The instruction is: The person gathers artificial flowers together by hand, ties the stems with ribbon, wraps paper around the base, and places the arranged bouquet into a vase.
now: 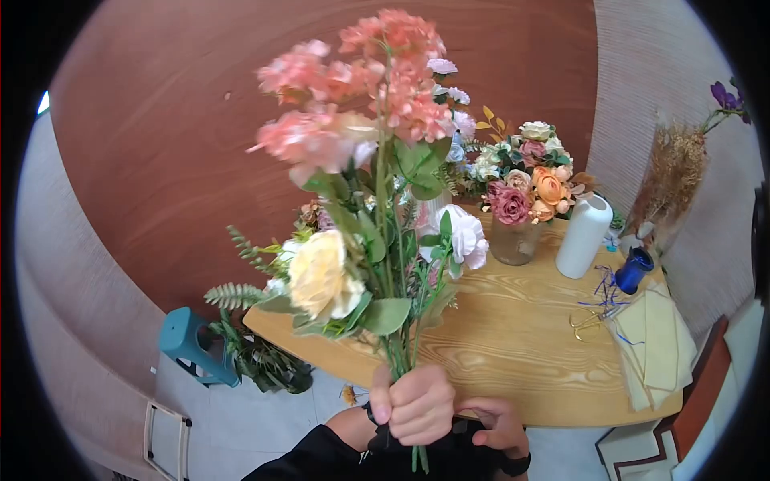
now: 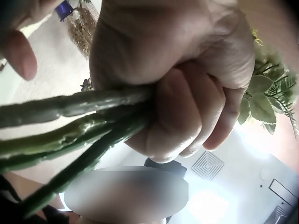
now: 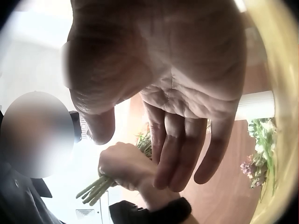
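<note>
My left hand (image 1: 413, 405) grips a bouquet of artificial flowers by its green stems (image 2: 60, 112), fingers curled round them. The bouquet stands upright above the fist, and the stem ends stick out below it. Coral flower clusters (image 1: 409, 100) top it; lower down are a cream-yellow rose (image 1: 321, 276), a pale lilac-white rose (image 1: 467, 236) and green leaves (image 1: 387, 317). Beside the fist, at the table's front edge, my right hand (image 1: 497, 429) holds nothing. Its fingers hang loose and slightly bent in the right wrist view, palm showing.
On the wooden table (image 1: 521, 345) stand a glass vase (image 1: 516, 243) of mixed flowers and a white vase (image 1: 584, 236). To the right lie a blue ribbon roll (image 1: 634, 269), cream folded sheets (image 1: 658, 345) and gold scissors-like handles (image 1: 587, 322). A teal stool (image 1: 186, 341) is at floor left.
</note>
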Demonstrator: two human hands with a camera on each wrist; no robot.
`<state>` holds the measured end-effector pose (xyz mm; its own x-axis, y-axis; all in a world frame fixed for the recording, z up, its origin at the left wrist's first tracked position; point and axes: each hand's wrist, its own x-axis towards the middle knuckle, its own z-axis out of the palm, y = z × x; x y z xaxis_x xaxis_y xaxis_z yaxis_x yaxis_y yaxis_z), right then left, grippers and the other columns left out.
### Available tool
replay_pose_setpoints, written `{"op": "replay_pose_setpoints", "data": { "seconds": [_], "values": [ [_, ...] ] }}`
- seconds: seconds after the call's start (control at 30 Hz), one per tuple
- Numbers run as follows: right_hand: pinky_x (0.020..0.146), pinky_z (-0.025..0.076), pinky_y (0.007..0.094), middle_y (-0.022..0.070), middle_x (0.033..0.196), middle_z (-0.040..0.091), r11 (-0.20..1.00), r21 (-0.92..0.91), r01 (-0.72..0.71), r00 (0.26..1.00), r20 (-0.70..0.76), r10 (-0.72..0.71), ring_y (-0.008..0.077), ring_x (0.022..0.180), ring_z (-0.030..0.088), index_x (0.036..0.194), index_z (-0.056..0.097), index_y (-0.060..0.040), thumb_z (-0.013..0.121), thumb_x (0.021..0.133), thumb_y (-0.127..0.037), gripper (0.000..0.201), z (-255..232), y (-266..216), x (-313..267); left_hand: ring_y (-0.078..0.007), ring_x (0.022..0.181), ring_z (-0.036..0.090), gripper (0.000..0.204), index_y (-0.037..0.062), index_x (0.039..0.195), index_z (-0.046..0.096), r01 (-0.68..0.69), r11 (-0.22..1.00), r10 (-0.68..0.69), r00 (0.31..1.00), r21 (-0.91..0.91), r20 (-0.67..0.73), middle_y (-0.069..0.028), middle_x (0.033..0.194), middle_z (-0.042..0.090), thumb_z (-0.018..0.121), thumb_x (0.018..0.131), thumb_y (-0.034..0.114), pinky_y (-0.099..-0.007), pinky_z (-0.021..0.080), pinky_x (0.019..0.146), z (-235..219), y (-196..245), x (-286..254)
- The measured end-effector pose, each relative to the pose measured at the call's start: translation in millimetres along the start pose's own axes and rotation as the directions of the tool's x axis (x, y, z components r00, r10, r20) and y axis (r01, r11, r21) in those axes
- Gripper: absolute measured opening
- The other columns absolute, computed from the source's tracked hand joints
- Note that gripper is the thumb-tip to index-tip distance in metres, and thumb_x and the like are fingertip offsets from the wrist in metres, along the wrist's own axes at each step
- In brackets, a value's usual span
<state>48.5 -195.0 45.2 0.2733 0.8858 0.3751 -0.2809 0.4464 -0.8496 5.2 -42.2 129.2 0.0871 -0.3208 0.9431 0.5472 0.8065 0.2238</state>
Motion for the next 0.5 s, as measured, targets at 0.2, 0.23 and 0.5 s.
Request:
{"op": "replay_pose_setpoints", "data": {
  "seconds": [0.2, 0.23, 0.5],
  "values": [
    [0.095, 0.040, 0.0379, 0.0183, 0.105, 0.060, 0.999, 0.010, -0.035, 0.999, 0.015, 0.034, 0.0263, 0.102, 0.056, 0.114, 0.052, 0.0087, 0.074, 0.073, -0.028, 0.059, -4.6, 2.3, -1.0, -0.0179, 0.029, 0.023, 0.042, 0.0071, 0.049, 0.013, 0.039, 0.999, -0.038, 0.998, -0.023, 0.041, -0.0043, 0.042, 0.020, 0.044, 0.069, -0.015, -0.0320, 0.015, 0.033, 4.2, -2.8, 11.3],
    [0.095, 0.040, 0.0371, 0.0177, 0.105, 0.060, 1.000, 0.014, -0.024, 1.000, 0.004, 0.024, 0.0252, 0.103, 0.056, 0.113, 0.052, 0.0086, 0.074, 0.074, -0.028, 0.057, -4.3, 2.2, -0.7, -0.0180, 0.029, 0.024, 0.042, 0.0068, 0.049, 0.013, 0.041, 0.999, -0.041, 0.998, -0.018, 0.037, -0.0044, 0.041, 0.021, 0.044, 0.068, -0.015, -0.0320, 0.015, 0.033, 3.4, -3.1, 9.4],
    [0.090, 0.041, 0.0298, 0.0129, 0.105, 0.060, 0.990, -0.140, 0.007, 0.951, -0.305, -0.050, 0.0170, 0.100, 0.055, 0.116, 0.049, 0.0068, 0.063, 0.086, -0.019, 0.042, -12.2, 29.8, 2.0, -0.0216, 0.066, 0.061, 0.021, 0.0037, 0.085, 0.062, 0.167, 0.869, 0.492, -0.394, 0.466, -0.777, -0.0104, 0.078, 0.063, 0.058, 0.086, 0.024, -0.0353, 0.052, 0.067, 8.6, 21.0, -62.5]
  ]
}}
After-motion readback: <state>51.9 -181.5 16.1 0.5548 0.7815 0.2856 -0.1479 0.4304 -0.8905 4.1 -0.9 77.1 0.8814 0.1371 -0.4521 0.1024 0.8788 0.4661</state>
